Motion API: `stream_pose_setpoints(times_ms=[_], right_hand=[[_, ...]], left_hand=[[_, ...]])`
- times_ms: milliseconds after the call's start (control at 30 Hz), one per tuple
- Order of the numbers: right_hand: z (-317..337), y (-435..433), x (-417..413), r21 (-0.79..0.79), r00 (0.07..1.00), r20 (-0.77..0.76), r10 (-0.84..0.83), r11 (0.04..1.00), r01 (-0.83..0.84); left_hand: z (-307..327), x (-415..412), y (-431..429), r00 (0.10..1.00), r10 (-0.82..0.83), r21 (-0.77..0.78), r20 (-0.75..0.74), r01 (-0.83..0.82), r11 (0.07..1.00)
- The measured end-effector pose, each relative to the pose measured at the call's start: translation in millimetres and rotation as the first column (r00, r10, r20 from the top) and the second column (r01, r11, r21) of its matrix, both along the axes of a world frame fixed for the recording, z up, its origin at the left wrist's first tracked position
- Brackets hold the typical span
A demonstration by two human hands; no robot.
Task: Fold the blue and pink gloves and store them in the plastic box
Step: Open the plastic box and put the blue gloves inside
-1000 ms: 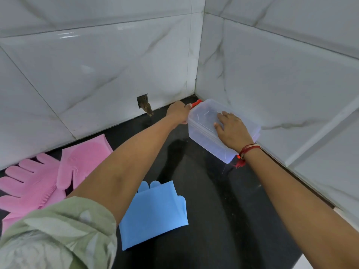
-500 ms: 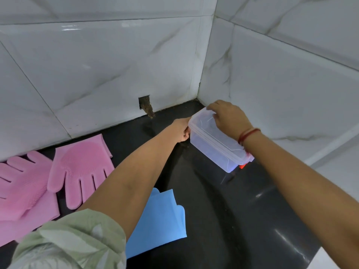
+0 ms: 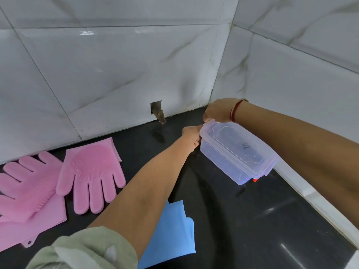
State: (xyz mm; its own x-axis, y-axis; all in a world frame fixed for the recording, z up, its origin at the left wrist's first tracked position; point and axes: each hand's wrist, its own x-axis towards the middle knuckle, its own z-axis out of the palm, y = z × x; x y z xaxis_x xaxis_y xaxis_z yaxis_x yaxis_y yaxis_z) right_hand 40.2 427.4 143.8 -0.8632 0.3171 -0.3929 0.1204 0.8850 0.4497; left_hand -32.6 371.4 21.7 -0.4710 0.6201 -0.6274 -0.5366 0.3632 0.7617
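Note:
A clear plastic box (image 3: 223, 162) with its lid (image 3: 239, 144) on sits on the black counter near the corner, a red clip (image 3: 254, 179) showing at its near end. My left hand (image 3: 191, 137) grips the box's far left end. My right hand (image 3: 217, 110) pinches the lid's far corner from above. Two pink gloves lie flat at the left, one (image 3: 93, 171) palm up, the other (image 3: 25, 183) partly on top of a pink cuff. A folded blue glove (image 3: 172, 233) lies near me, partly hidden under my left forearm.
White marble-look tiled walls meet in a corner behind the box. A small hole with a brown stub (image 3: 158, 113) is in the back wall. The black counter (image 3: 252, 220) has a white edge strip (image 3: 303, 193) along its right side.
My right hand slid from the middle of the lid to its far corner. The box was drawn away from the wall corner, toward me. My left hand stayed at the box's far end.

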Motion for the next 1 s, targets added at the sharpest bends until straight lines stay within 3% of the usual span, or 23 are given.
stream_pose_setpoints(times_ms=[300,433,533,600,767,867,1000], right_hand=[[-1.1,4.1,16.4,0.030,0.996,-0.061,0.059,0.998,-0.057],[12.5,4.1,24.0,0.042,0.995,-0.089,0.037,0.999,-0.033],[45.0,8.6,46.6,0.044,0.981,-0.196,0.007,0.999,0.002],[73.0,10.9,75.6,0.050,0.958,-0.286,-0.031,0.998,0.047],[110.2,-4.3,192.5,0.161,0.844,-0.527,0.093,0.987,-0.008],[95.6,-21.6,267.6,0.130,0.777,-0.630,0.014,0.988,0.089],[43.0,-52.2,341.0,0.090,0.683,-0.730,-0.023,0.988,0.129]], left_hand=[[6.7,0.7,-0.7,0.999,0.000,-0.038,-0.038,-0.002,0.999],[18.8,1.6,-1.0,0.996,-0.052,-0.068,-0.079,0.047,0.997],[20.7,1.1,-4.5,0.972,-0.151,-0.128,-0.181,0.129,0.983],[20.4,1.2,-7.6,0.964,-0.173,-0.137,-0.200,0.147,0.980],[26.0,0.6,-16.4,0.982,-0.094,-0.028,-0.165,0.090,0.996],[27.1,-2.6,-24.3,0.993,-0.065,0.010,-0.094,0.067,0.998],[26.3,-0.1,-43.7,0.990,-0.081,-0.034,-0.119,0.077,0.996]])
